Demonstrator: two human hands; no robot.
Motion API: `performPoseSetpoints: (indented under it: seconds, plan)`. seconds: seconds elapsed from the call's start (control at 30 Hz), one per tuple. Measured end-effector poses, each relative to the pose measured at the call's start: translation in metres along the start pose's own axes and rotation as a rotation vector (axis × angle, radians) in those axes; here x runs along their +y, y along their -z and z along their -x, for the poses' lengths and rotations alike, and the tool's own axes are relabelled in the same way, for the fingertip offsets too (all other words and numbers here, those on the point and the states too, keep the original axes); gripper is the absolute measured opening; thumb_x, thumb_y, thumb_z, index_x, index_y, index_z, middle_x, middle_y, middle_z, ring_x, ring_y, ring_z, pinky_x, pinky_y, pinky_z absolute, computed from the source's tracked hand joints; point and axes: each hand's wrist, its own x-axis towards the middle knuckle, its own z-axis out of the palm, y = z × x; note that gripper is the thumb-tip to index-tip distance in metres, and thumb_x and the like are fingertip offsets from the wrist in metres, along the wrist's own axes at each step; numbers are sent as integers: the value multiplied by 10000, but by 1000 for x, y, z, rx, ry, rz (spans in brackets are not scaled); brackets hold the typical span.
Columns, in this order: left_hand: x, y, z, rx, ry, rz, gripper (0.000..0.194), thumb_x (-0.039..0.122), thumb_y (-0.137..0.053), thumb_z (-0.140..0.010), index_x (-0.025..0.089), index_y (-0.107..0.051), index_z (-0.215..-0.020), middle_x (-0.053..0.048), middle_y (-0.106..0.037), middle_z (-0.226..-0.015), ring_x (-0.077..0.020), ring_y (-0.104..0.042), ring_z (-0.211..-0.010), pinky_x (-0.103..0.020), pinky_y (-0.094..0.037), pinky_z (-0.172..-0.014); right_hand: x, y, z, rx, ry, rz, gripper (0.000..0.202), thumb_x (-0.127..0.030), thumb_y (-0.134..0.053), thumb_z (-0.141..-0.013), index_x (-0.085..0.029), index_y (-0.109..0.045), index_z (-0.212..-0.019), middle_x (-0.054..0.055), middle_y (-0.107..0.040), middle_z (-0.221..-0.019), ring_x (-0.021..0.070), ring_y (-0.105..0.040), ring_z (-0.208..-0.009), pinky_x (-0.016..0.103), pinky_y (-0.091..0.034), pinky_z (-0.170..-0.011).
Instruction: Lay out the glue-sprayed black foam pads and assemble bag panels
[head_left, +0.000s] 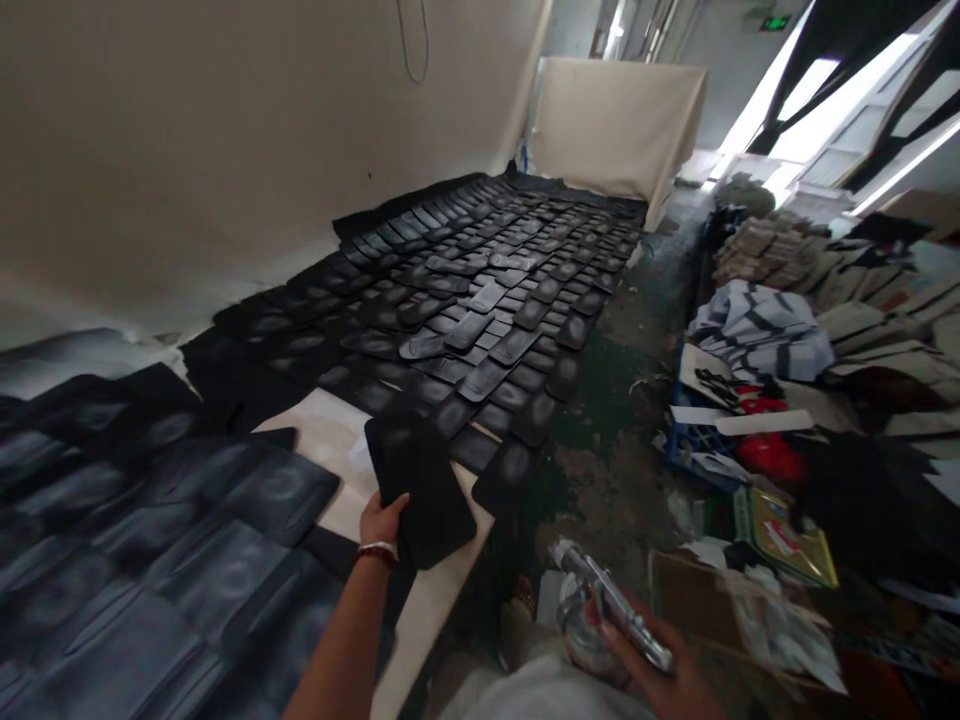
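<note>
My left hand point(384, 522) is closed on the left edge of a black rounded panel point(431, 495), thumb on top, holding it over the near part of the table. My right hand point(637, 650) grips a silver spray gun point(611, 600), its nozzle pointing forward and its cup hanging below. Beneath the panel lies a cream sheet point(319, 420) with a small white piece on it. Several similar black panels point(480, 345) lie in overlapping rows farther along the table, some with pale, hazy centres. More dark panels point(172, 600) are layered at the near left.
A cream-covered wall point(225, 120) runs along the left side. To the right is a strip of green, worn floor point(600, 420). Beyond it stand a blue crate point(679, 440), a cardboard box point(690, 600), a yellow-green tin point(787, 535), striped cloth point(761, 330) and stacked pieces.
</note>
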Motion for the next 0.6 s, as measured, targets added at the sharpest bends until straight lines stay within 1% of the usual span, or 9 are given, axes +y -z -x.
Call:
performPoseSetpoints:
  seconds: [0.07, 0.1, 0.17, 0.23, 0.3, 0.37, 0.43, 0.53, 0.6]
  plan:
    - [-5, -7, 13, 39, -23, 205, 414, 273, -657, -682, 181, -583, -1079, -48, -702, -940, -183, -669, -799, -314, -561, -721, 1, 15, -14, 31, 6, -32, 528, -552, -695, -629, -175, -691, -998, 105, -717, -966, 302, -626, -1004, 440, -408, -989]
    - [-9, -10, 20, 62, -23, 320, 428, 260, -669, -671, 200, -580, -1086, -35, -700, -940, -184, -668, -799, -333, -564, -734, 1, 23, -21, 22, 8, -29, 518, -548, -699, -627, -177, -695, -988, 97, -719, -964, 298, -626, -1003, 428, -413, -987]
    - [-14, -12, 36, 118, -1, 493, 456, 228, -682, -656, 247, -574, -1099, -11, -691, -970, -185, -666, -829, -357, -562, -768, 1, 37, -33, -58, 4, -18, 497, -528, -703, -634, -174, -696, -982, 85, -719, -970, 286, -627, -1005, 398, -429, -979]
    - [-15, -9, 50, 154, 36, 573, 480, 203, -679, -655, 293, -570, -1114, 7, -679, -1015, -193, -659, -889, -367, -554, -802, 2, 51, -44, -131, 1, -20, 495, -506, -691, -662, -165, -680, -1021, 83, -711, -1001, 276, -618, -1025, 388, -426, -984]
    - [-11, -4, 61, 142, 59, 580, 487, 194, -660, -671, 327, -564, -1130, 15, -675, -1037, -204, -648, -940, -373, -547, -827, 5, 61, -51, -166, -2, -19, 500, -486, -667, -702, -153, -651, -1074, 88, -699, -1038, 265, -606, -1048, 390, -409, -999]
    - [-2, -2, 67, 88, 55, 558, 493, 190, -639, -689, 348, -553, -1148, 20, -675, -1045, -208, -643, -961, -378, -541, -845, 7, 67, -56, -159, -9, -16, 507, -471, -657, -720, -148, -629, -1110, 88, -693, -1054, 256, -602, -1057, 388, -395, -1011]
    - [12, -7, 64, 8, 24, 543, 520, 189, -639, -691, 361, -536, -1170, 23, -670, -1063, -207, -643, -963, -381, -538, -854, 9, 68, -58, -139, -17, -23, 500, -470, -662, -717, -153, -633, -1103, 82, -694, -1053, 252, -604, -1054, 377, -396, -1010]
    - [44, -31, 49, -114, -66, 550, 574, 165, -650, -668, 340, -522, -1200, 12, -659, -1090, -202, -631, -987, -373, -523, -879, 8, 65, -57, -90, -20, -43, 476, -480, -684, -686, -166, -665, -1044, 74, -707, -1019, 258, -619, -1027, 364, -432, -978]
    - [69, -47, 39, -158, -147, 542, 599, 151, -640, -662, 304, -510, -1226, -3, -653, -1106, -199, -614, -1019, -365, -507, -902, 6, 61, -53, -18, -17, -37, 467, -477, -687, -680, -172, -671, -1033, 68, -712, -1004, 262, -621, -1021, 371, -435, -976]
